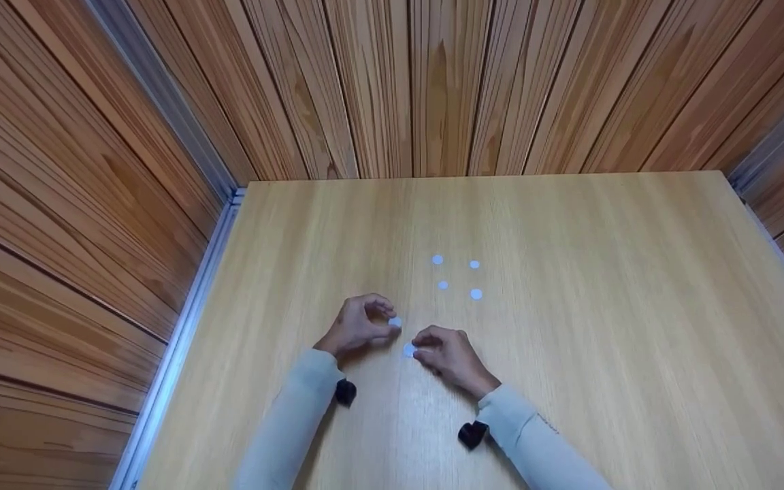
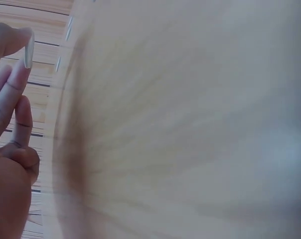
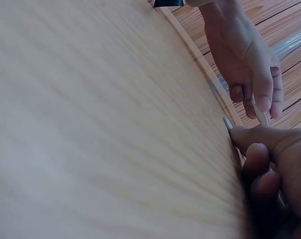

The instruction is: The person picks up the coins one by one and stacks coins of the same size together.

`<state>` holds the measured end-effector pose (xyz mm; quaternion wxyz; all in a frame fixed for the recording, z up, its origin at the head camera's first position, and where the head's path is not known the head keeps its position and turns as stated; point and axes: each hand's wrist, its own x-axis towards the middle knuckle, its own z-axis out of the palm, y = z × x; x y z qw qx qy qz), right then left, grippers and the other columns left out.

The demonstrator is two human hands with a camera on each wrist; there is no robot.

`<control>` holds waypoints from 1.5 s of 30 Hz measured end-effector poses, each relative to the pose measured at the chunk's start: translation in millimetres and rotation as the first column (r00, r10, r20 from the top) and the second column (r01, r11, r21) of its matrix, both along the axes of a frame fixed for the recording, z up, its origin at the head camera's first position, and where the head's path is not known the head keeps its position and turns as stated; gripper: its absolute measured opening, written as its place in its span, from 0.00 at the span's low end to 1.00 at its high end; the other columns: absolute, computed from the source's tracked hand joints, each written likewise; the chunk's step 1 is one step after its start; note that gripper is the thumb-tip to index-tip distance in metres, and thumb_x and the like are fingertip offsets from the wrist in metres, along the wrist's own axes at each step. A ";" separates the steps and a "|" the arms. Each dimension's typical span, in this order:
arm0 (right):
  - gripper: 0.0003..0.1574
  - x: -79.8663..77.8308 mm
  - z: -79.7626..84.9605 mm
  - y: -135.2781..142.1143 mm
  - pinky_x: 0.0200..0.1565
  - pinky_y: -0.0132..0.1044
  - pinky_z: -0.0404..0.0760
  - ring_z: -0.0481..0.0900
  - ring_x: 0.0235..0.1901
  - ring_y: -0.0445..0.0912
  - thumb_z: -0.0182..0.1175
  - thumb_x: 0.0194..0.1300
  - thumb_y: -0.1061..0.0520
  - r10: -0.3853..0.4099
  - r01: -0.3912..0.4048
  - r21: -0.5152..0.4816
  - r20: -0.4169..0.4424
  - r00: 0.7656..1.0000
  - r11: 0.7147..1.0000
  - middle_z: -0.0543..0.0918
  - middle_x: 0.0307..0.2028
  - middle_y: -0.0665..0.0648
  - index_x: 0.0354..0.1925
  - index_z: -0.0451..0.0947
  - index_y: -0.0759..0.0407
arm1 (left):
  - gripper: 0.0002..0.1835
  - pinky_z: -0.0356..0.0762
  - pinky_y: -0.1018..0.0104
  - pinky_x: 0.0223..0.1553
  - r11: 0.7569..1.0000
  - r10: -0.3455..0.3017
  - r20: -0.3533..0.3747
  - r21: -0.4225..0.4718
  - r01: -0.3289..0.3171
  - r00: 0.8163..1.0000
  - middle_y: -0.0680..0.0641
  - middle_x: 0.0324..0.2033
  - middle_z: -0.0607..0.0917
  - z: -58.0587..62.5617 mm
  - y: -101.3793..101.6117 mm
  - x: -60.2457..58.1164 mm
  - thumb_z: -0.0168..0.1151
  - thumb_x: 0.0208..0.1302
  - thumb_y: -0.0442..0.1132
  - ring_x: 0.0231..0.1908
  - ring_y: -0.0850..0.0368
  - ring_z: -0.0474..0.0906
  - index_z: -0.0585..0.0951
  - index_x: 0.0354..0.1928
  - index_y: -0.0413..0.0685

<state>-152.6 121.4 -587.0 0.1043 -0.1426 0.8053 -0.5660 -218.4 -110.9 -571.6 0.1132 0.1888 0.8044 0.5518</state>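
Note:
Between thumb and fingertip, my left hand (image 1: 356, 325) pinches a small white disc (image 1: 395, 322). The left wrist view shows this disc (image 2: 29, 50) edge-on at the fingertips. My right hand (image 1: 459, 361), lower and to the right, pinches another white disc (image 1: 409, 350) that sticks out leftward past its fingers. From the right wrist, that disc (image 3: 227, 123) appears as a thin edge close over the tabletop, and the left hand's disc (image 3: 260, 115) shows just beyond it. The two hands are close together, their discs apart in the head view.
Several more white discs lie loosely grouped on the wooden table (image 1: 623, 306) beyond the hands, among them a far-left disc (image 1: 437, 259) and a near-right disc (image 1: 476, 294). Wood-plank walls (image 1: 446, 88) and a metal rail (image 1: 181, 333) border the table.

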 end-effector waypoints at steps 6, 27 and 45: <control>0.10 0.8 -0.2 -1.2 0.21 0.30 0.74 0.77 0.20 0.42 0.68 0.64 0.62 -0.014 0.014 -0.021 0.009 1.000 1.000 0.85 0.33 0.56 0.44 0.83 0.63 | 0.15 0.77 0.59 0.50 0.999 -0.040 0.013 0.021 0.040 0.999 0.50 0.36 0.88 -2.1 1.4 9.9 0.76 0.52 0.32 0.41 0.54 0.83 0.84 0.42 0.41; 0.09 -1.0 -0.3 -2.9 0.24 0.30 0.75 0.78 0.22 0.39 0.67 0.64 0.64 -0.021 0.021 0.016 0.003 1.000 1.000 0.85 0.36 0.54 0.44 0.83 0.61 | 0.09 0.72 0.59 0.49 0.982 -0.099 0.006 -0.161 0.099 0.995 0.58 0.36 0.85 -4.8 9.8 26.8 0.76 0.56 0.36 0.42 0.59 0.76 0.86 0.38 0.50; 0.09 -0.8 -1.5 -1.7 0.24 0.29 0.74 0.76 0.19 0.38 0.68 0.63 0.63 -0.023 0.023 0.010 -0.029 0.999 1.000 0.86 0.36 0.53 0.43 0.83 0.62 | 0.11 0.72 0.60 0.52 0.977 -0.103 -0.011 -0.189 0.099 0.995 0.59 0.39 0.84 -7.1 12.9 30.3 0.76 0.56 0.39 0.45 0.59 0.75 0.87 0.40 0.51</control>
